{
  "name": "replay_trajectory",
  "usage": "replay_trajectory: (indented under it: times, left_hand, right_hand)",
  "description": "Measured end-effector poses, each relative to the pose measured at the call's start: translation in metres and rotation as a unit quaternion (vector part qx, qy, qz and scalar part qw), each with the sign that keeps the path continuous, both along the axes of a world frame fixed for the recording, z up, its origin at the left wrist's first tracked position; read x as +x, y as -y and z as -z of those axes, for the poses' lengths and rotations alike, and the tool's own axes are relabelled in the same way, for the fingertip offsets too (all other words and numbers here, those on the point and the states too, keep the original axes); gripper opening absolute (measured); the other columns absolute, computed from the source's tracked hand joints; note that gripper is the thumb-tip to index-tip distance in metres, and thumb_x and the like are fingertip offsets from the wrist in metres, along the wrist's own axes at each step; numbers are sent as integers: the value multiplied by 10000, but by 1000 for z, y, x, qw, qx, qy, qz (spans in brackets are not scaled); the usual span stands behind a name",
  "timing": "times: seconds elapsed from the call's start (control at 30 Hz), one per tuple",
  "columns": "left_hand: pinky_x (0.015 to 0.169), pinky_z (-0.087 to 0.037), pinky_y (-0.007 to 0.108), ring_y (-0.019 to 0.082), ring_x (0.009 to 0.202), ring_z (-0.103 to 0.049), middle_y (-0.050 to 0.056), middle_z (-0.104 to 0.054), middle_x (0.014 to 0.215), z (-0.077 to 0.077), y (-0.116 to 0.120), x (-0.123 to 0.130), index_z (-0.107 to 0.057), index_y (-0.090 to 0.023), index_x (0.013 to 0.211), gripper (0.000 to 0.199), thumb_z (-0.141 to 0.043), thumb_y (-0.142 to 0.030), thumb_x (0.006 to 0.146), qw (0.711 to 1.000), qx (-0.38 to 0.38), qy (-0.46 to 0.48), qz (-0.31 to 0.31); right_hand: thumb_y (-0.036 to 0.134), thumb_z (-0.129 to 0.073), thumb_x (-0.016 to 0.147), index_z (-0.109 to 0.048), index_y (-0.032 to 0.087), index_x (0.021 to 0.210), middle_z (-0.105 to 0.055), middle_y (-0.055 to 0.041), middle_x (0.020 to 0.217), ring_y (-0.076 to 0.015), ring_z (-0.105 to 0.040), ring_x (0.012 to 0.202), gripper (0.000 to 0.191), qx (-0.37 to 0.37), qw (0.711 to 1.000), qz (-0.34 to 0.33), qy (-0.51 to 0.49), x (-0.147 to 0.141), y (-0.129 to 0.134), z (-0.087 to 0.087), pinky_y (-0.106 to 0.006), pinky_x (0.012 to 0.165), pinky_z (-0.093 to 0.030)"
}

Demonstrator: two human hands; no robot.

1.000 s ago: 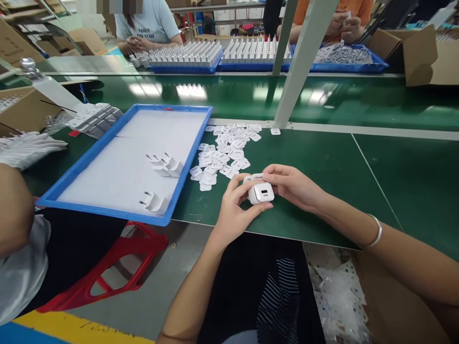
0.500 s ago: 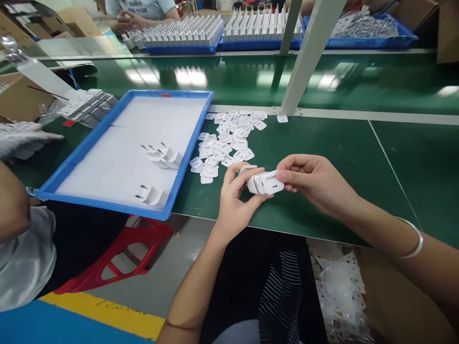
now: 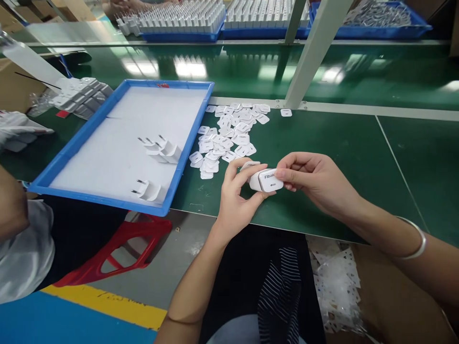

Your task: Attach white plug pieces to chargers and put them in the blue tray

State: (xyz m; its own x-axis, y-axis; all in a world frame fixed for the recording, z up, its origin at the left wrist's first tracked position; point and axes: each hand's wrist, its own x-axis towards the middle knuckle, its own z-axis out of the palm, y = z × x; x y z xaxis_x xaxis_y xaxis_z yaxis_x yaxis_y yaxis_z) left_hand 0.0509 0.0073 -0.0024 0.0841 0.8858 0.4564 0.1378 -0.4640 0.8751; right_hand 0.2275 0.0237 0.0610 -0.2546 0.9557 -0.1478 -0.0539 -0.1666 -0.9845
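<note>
My left hand [image 3: 234, 198] is closed around a white plug charger [image 3: 255, 183] just over the table's front edge. Another white plate [image 3: 250, 165] shows at the fingers of that hand. Between thumb and fingertips, my right hand [image 3: 317, 179] pinches the edge of a white cover plate [image 3: 269, 181] with dark lettering and a small slot. This plate lies against the charger's end face, nearly lined up with it. A loose heap of similar plates [image 3: 225, 136] is spread beyond my left hand. To the left, a few white plug chargers [image 3: 148, 191] rest in a blue-rimmed tray [image 3: 98, 203].
A metal post [image 3: 315, 52] rises behind the plates. Across the green surface stand blue trays of upright plugs [image 3: 182, 21] and one of metal parts [image 3: 378, 21]. Another person's arm [image 3: 12, 205] is at the left, near a red stool [image 3: 143, 243].
The plate in my right hand has come flatter against the charger's end and lines up with it more closely. The view has tilted slightly downward.
</note>
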Motion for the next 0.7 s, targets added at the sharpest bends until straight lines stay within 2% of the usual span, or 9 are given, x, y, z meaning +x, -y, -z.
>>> replay_trajectory:
  times: [0.37, 0.57, 0.7]
  left_hand:
    - [1003, -524, 403, 229, 1147, -563, 53, -538, 1176, -1, 0, 0, -716, -306, 1151, 409, -835, -304, 760, 1000, -4, -4, 5]
    - [1014, -518, 406, 227, 1138, -569, 57, -531, 1181, -2, 0, 0, -720, -289, 1148, 413, -840, -291, 753, 1000, -10, 0, 9]
    - [1004, -524, 404, 232, 1139, -570, 59, -534, 1183, -2, 0, 0, -720, -293, 1145, 409, -837, -340, 755, 1000, -14, -4, 7]
  right_hand:
    - [494, -862, 689, -675, 218, 665, -623, -3, 659, -115, -508, 546, 335, 61, 994, 19, 89, -1, 3, -3, -280, 507, -441]
    - [469, -879, 677, -654, 227, 641, -622, 1, 659, -118, -492, 542, 332, 78, 992, 31, 92, -3, 4, -5, -290, 518, -441]
    - [474, -872, 688, -651, 233, 644, -615, 3, 656, -127, -497, 549, 329, 87, 990, 29, 103, -4, 4, -6, -298, 531, -451]
